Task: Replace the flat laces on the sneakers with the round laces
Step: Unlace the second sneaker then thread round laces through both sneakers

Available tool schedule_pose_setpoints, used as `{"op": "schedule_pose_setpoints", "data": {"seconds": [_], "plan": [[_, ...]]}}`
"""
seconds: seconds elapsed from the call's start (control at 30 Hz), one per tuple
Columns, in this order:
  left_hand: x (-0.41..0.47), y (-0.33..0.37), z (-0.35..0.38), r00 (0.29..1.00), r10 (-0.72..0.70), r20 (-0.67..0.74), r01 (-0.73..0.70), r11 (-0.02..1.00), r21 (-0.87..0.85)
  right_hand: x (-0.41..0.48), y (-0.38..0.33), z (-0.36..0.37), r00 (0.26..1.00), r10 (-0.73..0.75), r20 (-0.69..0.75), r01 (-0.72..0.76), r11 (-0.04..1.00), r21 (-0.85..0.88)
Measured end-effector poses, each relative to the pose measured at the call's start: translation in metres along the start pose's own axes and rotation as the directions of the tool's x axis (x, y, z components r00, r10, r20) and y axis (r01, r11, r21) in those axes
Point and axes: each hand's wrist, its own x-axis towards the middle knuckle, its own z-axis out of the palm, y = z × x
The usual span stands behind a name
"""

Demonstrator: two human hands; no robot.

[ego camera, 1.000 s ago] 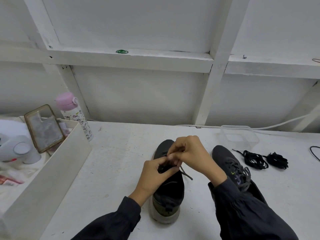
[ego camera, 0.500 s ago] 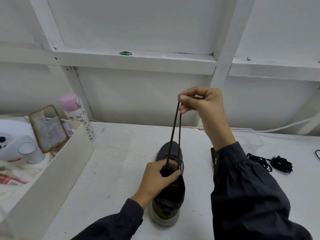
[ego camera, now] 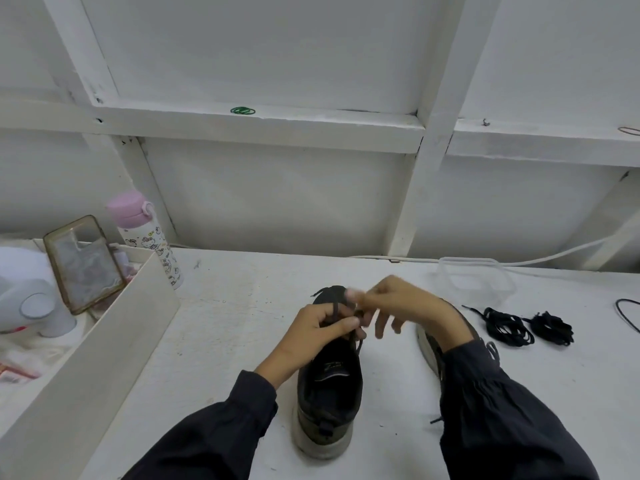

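1. The left grip (ego camera: 318,327) lies over the laced front of the middle sneaker (ego camera: 329,393), knuckles up, wrist coming out of a dark sleeve (ego camera: 214,431); its thumb and forefinger are closed, grasping a dark lace (ego camera: 335,308) that runs up from the pinch towards the toe.
2. A loose stretch of the same lace hangs below that hand, beside the shoe's opening.
3. The right grip (ego camera: 408,306) is held just beside the left, at the same height over the shoe; its lower fingers (ego camera: 381,323) spread downwards; thumb and forefinger point at the left hand, but the blur there is heavy, so I cannot tell whether they are grasping the lace or released.
4. The middle sneaker stands on the white table (ego camera: 225,341), heel nearest the camera, toe away; a second sneaker (ego camera: 429,344) sits just to its right, mostly hidden behind the right forearm.
5. Two bundles of black laces (ego camera: 507,327) lie side by side on the table right of the shoes, near a clear plastic tub (ego camera: 474,275).
6. Writing: the sneaker's insole carries a pale mark too small to read; the pink-capped bottle (ego camera: 145,237) at the left shows cartoon cat figures, its lettering illegible.
7. A phone case (ego camera: 83,265) leans inside a white box (ego camera: 121,323) beside the bottle.
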Motion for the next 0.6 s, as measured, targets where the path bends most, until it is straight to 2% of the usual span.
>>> {"op": "schedule_pose_setpoints", "data": {"seconds": [0.03,0.07,0.2,0.33,0.47,0.6], "plan": [[0.000,0.000,0.001,1.000,0.009,0.003,-0.009,1.000,0.012,-0.003,0.003,0.006,0.999,-0.013,0.051,0.012,1.000,0.023],[0.000,-0.001,0.003,1.000,0.020,0.001,-0.020,1.000,0.020,-0.005,0.004,0.012,0.998,-0.044,0.034,0.042,0.996,0.079],[-0.001,-0.003,0.001,0.999,0.043,-0.027,-0.041,0.998,0.055,-0.009,0.000,0.025,0.976,-0.135,-0.173,0.179,0.946,0.269],[-0.003,0.000,0.001,0.999,0.019,0.030,-0.022,0.993,0.116,-0.010,-0.010,0.031,0.963,-0.166,-0.214,0.211,0.955,0.208],[-0.006,-0.003,0.000,0.999,0.029,-0.030,-0.023,0.983,0.180,-0.009,-0.015,0.031,0.933,-0.224,-0.282,0.291,0.930,0.225],[-0.015,-0.013,-0.001,0.997,0.074,-0.018,-0.066,0.955,0.291,-0.009,-0.016,0.029,0.913,-0.273,-0.304,0.349,0.908,0.232]]}}
